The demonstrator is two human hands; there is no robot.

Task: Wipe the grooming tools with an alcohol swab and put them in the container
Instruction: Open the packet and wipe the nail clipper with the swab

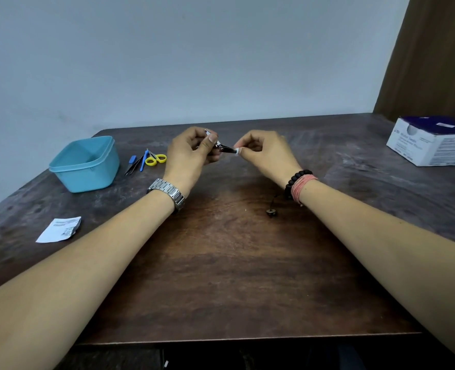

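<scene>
Both forearms cross the tabletop [221, 263]. Left hand [191, 153] grips a clipper [222, 146]; right hand [263, 153] fingers pinch a swab [237, 151] on it. Tub [86, 164] stands open near the left edge.

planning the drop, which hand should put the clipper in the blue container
Left. The left hand already grips the nail clipper, and the container sits on its side; the right hand pinches the swab.

One light-blue square plastic container [84, 164]; one pair of yellow-handled small scissors [155, 158]; one blue-capped slim tool [131, 160]; one dark pair of tweezers [134, 166]; one blue-handled thin tool [143, 161]; one shiny metal nail clipper [221, 146]; one small white swab [237, 151]; one torn white paper sachet [59, 230]; one white-and-purple cardboard box [431, 141]; two bare hands: left [191, 153], right [267, 153].
</scene>
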